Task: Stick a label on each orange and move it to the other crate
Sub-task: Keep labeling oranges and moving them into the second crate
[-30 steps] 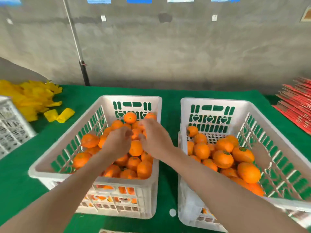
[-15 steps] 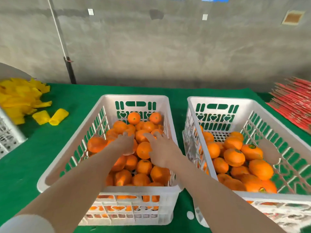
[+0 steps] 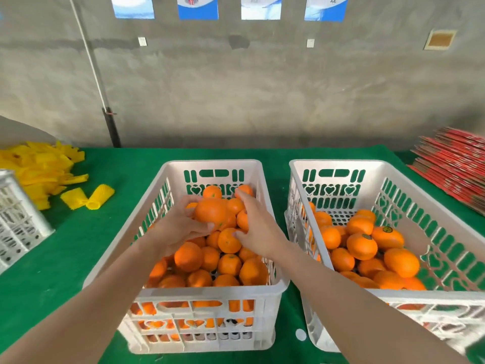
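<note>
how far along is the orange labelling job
Done: the right crate holds a partial pile, and two oranges there show dark round labels. In hand: the left hand grips one orange above the left crate, with the right hand open beside it. Left: the left crate is well filled, so much remains.

Fruit-packing shed; bare concrete wall (image 3: pixel 262 88); crates (image 3: pixel 215 164) of oranges (image 3: pixel 189 256); yellow foam sleeves (image 3: pixel 44 169); stacked red cartons (image 3: pixel 456 158)
</note>
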Demonstrator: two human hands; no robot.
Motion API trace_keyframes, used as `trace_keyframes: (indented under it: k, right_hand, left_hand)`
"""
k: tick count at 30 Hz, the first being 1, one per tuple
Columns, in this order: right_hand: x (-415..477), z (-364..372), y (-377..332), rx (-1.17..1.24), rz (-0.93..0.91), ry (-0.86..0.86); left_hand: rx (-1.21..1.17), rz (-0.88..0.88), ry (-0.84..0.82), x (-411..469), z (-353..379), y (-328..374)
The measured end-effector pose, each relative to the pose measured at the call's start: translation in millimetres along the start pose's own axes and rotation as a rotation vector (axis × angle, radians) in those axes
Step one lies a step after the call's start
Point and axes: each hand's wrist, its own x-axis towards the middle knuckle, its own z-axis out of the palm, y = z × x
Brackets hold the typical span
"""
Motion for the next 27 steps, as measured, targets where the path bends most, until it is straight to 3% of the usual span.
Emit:
trace_keyframes:
  k: [5, 8, 12, 15, 20, 23, 27]
  right_hand:
    - [-32, -18, -13, 0.251, -0.054, 0.041]
    - [-56, -38, -23, 0.259, -0.163, 0.036]
    - [-96, -69, -23, 0.241, -0.195, -0.010]
    - [-130, -95, -14, 0.288, -0.145, -0.087]
    - [-182, -113, 18, 0.313, 0.057, -0.336]
    - [-205, -103, 39, 0.309, 0.194, -0.394]
    - [-222, -87, 71, 0.430, 0.307, -0.505]
  left_hand:
    - [-0.153, 0.073, -0.075, -63, 33, 11]
    - [-0.254, 0.044, -0.134, -84, 58, 13]
    - [-0.202, 0.038, -0.201, -108, 96, 9]
    - [-0.059, 0.019, -0.258, -123, 124, -3]
    - [0.407, 0.080, -0.361, -147, 171, -46]
    - [0.428, 0.088, -0.244, -152, 199, -79]
    - [0.289, -0.046, -0.054, -148, 212, -113]
